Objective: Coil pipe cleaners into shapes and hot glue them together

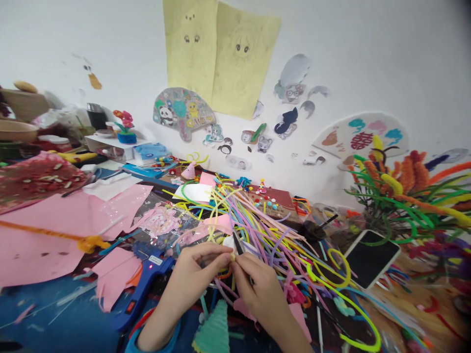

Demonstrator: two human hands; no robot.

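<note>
Both my hands meet in the middle, fingertips together. My left hand [195,277] is closed, with thumb and finger pinching a small pale yellow piece [233,256]. The fingertips of my right hand [259,284] touch the same piece. A slim dark pointed tool [237,242] sticks up from between the right-hand fingers; its lower part is hidden, so its exact kind does not show. Left of my left wrist lies a blue hot glue gun [147,279] with a small red light. Just below my hands is a green ribbed cone [213,329]. Behind them spreads a heap of colourful pipe cleaners [265,230].
Pink sheets [44,240] cover the table's left side. A smartphone [372,259] lies at the right, under a bunch of pipe-cleaner flowers [408,181]. A small potted flower [126,128] stands on a white box at the back left. The wall carries paper fans and drawings.
</note>
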